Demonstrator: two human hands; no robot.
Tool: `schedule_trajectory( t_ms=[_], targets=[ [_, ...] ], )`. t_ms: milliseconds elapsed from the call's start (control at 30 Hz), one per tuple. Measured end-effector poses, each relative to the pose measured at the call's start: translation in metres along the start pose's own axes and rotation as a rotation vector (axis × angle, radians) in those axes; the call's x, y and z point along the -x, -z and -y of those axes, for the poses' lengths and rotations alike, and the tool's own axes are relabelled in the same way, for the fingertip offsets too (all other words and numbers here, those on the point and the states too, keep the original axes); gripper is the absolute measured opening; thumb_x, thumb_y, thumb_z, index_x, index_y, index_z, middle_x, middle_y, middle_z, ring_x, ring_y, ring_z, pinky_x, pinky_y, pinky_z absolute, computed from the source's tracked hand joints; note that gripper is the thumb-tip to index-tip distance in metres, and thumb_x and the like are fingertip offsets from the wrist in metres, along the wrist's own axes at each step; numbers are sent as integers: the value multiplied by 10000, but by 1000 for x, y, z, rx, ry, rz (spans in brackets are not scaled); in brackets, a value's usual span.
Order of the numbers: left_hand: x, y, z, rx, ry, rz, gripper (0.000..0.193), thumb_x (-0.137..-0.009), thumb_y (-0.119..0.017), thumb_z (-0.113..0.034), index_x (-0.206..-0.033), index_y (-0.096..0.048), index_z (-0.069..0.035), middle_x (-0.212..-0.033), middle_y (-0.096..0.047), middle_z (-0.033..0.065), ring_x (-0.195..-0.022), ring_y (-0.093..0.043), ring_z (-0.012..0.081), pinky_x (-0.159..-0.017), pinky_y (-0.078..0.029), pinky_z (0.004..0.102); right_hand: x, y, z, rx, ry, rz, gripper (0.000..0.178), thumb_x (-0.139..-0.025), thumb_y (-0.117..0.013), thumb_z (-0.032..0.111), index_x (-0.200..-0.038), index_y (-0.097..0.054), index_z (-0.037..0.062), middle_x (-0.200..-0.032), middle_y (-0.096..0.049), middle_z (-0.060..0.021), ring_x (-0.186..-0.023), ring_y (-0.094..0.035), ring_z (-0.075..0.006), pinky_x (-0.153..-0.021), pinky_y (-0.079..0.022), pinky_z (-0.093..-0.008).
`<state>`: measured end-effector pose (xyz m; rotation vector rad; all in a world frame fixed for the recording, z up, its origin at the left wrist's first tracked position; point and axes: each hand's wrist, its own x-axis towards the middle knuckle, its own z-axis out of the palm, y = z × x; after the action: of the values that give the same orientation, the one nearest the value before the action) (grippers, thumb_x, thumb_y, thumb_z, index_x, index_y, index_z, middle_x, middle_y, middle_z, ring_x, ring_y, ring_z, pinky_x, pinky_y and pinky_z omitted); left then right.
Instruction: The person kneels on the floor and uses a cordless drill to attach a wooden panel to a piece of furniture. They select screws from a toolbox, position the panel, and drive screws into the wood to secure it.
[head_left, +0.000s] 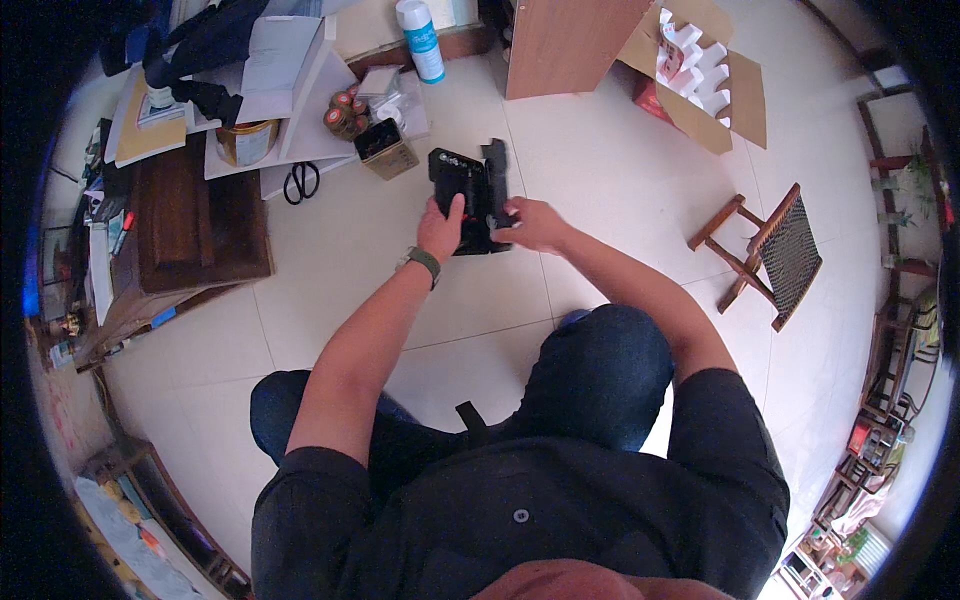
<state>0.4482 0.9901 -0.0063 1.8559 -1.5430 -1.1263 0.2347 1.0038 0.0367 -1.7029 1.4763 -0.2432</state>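
Observation:
A black plastic case-like object (452, 172) is held out in front of me over the tiled floor; its exact kind I cannot make out. Its left part is gripped by my left hand (440, 230), thumb lying on top. My right hand (533, 226) has its fingers closed on the near end of a narrow black piece (497, 165) along the right side. That piece is slightly blurred and stands up, tilted from the rest. Between the two parts lies a dark interior with a small red detail. Beyond the left hand stands a small golden box (388, 158) with a dark open top.
Black-handled scissors (300, 184) lie left, near a dark wooden cabinet (200, 215). A blue-white spray can (424, 50) stands at the back beside a brown wooden panel (565, 50). An open cardboard box (745, 105) with white packing and a folding stool (785, 255) are on the right.

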Motion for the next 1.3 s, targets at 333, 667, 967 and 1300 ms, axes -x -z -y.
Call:
schedule_trajectory(
  t_ms=[333,667,967,1300],
  targets=[
    [1,-34,-31,-218,-10,126,785,-915,-525,-453,-1420,-282,96,-1129,-599,313,-1082,-589,416,-948,-458,453,-21,-28,4,-98,54,161,429,-680,-747,270,-995,-636,1,-930,-686,-201,-865,-663,-342,-765,-520,-414],
    [0,-16,-36,-512,-148,293,662,-835,-580,-236,-1390,-367,54,-1084,-631,286,-1002,-622,425,-887,-499,483,-44,-11,-36,-29,-218,-269,551,-776,-721,353,-1127,-544,-33,-956,-663,-221,-921,-652,-360,-828,-523,-398],
    [10,-15,-33,-537,-188,347,607,-839,-551,-167,-1395,-382,8,-1126,-611,276,-1010,-614,416,-903,-487,493,-66,1,-49,-500,68,-213,420,-945,-603,260,-1303,-532,51,-1127,-624,-116,-1018,-579,-195,-928,-455,-304],
    [11,-15,-31,-590,-306,339,617,-868,-552,-270,-1385,-394,27,-983,-651,263,-938,-634,411,-853,-501,498,-75,-6,-40,-458,1,-309,340,-903,-645,252,-1180,-581,64,-1038,-643,-109,-956,-598,-184,-866,-481,-301]
  ],
)
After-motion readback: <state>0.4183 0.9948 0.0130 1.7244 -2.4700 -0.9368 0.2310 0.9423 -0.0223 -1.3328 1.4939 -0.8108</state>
